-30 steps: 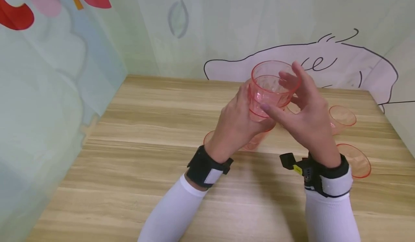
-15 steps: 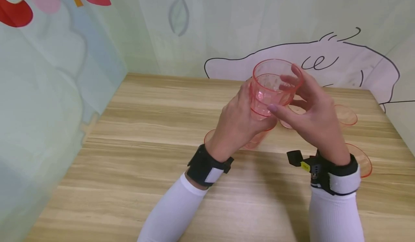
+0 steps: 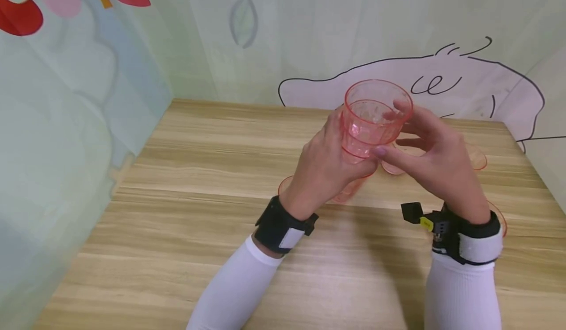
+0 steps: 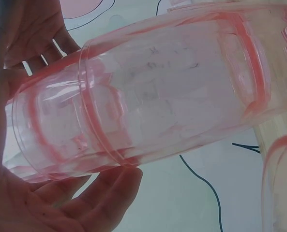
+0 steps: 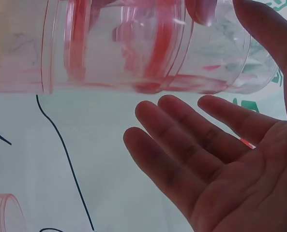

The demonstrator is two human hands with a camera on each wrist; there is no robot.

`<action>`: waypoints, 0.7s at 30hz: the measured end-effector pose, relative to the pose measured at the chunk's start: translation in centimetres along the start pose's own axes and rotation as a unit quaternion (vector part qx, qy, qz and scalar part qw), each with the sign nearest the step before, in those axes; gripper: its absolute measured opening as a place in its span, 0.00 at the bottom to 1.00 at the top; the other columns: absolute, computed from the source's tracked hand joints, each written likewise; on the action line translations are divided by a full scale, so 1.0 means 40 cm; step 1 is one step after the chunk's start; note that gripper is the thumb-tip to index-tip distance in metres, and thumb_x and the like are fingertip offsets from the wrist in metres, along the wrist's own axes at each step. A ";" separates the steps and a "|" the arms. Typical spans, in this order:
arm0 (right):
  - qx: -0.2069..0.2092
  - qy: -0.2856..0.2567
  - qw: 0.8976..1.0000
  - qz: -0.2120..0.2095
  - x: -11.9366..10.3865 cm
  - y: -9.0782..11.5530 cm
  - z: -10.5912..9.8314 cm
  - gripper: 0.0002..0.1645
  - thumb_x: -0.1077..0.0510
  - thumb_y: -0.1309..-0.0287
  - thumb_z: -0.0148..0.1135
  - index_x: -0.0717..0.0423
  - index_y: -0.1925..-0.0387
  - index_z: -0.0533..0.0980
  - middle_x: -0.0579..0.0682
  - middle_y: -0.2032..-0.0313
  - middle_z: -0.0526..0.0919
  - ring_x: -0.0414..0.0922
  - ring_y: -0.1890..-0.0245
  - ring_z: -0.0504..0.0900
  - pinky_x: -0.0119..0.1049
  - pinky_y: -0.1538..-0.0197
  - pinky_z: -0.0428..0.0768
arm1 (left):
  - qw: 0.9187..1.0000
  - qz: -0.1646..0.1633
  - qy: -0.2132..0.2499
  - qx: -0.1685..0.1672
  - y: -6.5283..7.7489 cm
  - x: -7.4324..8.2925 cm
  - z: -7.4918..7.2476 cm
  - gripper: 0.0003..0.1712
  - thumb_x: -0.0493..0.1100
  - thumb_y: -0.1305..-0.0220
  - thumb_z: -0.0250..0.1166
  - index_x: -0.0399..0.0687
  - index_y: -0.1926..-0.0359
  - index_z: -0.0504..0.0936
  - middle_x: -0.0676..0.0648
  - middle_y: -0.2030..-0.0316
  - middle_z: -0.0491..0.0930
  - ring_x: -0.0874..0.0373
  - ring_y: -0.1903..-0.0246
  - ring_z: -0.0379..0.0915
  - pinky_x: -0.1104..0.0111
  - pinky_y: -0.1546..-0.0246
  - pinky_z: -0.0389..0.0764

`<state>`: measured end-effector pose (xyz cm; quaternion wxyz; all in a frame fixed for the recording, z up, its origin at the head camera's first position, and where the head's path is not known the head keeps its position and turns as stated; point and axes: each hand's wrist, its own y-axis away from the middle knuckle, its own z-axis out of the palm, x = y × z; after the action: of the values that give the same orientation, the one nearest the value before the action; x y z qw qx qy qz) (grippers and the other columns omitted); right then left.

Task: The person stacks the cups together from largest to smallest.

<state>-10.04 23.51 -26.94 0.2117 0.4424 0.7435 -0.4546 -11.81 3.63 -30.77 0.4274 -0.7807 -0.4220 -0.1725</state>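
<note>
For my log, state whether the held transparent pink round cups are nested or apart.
Nested: the held cups show a second rim encircling the wall below the top rim.

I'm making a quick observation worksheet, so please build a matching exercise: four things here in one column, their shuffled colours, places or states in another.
Column one
1. tabletop
2. right hand
3. sleeves
4. left hand

Column two
A. curled round the stacked cups
B. white
C. wood-grained
D. beside those cups, not wrapped round them

Pairs: 1-C; 2-D; 3-B; 4-A
</note>
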 end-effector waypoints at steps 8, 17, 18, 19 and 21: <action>-0.013 0.040 0.999 0.022 0.016 -0.001 -0.022 0.47 0.66 0.53 0.80 0.42 0.31 0.72 0.49 0.41 0.81 0.38 0.46 0.80 0.24 0.51 0.78 | 1.000 0.010 0.013 0.013 0.000 0.000 0.001 0.52 0.63 0.43 0.72 0.45 0.28 0.56 0.47 0.43 0.74 0.56 0.47 0.76 0.62 0.50 0.81; -0.024 0.062 0.996 0.052 0.033 0.000 -0.036 0.47 0.63 0.51 0.80 0.38 0.30 0.71 0.49 0.40 0.80 0.37 0.44 0.79 0.24 0.51 0.77 | 1.000 0.013 0.015 0.014 0.001 -0.004 0.002 0.52 0.59 0.44 0.74 0.43 0.29 0.58 0.46 0.43 0.75 0.55 0.47 0.77 0.61 0.51 0.82; -0.026 0.066 0.996 0.056 0.034 0.000 -0.037 0.48 0.62 0.51 0.80 0.38 0.30 0.71 0.48 0.40 0.80 0.37 0.44 0.79 0.23 0.51 0.77 | 1.000 0.013 0.018 0.013 0.001 -0.004 0.002 0.52 0.59 0.44 0.74 0.43 0.29 0.58 0.46 0.43 0.75 0.55 0.47 0.77 0.61 0.51 0.81; -0.028 0.071 0.995 0.059 0.036 0.000 -0.039 0.48 0.61 0.50 0.80 0.37 0.29 0.70 0.48 0.39 0.80 0.38 0.44 0.78 0.23 0.50 0.77 | 1.000 0.012 0.020 0.012 0.002 -0.004 0.001 0.52 0.59 0.45 0.75 0.43 0.29 0.58 0.47 0.42 0.75 0.55 0.47 0.77 0.61 0.50 0.81; -0.032 0.075 0.994 0.067 0.037 0.000 -0.041 0.47 0.60 0.50 0.80 0.37 0.29 0.70 0.47 0.39 0.79 0.40 0.43 0.78 0.24 0.50 0.77 | 1.000 0.012 0.024 0.010 0.002 -0.003 0.001 0.53 0.59 0.45 0.75 0.43 0.29 0.57 0.47 0.42 0.75 0.55 0.47 0.77 0.61 0.50 0.81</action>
<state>-10.66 25.60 -27.17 0.1990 0.5174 0.7400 -0.3810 -11.81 3.58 -30.91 0.4471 -0.7769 -0.4043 -0.1819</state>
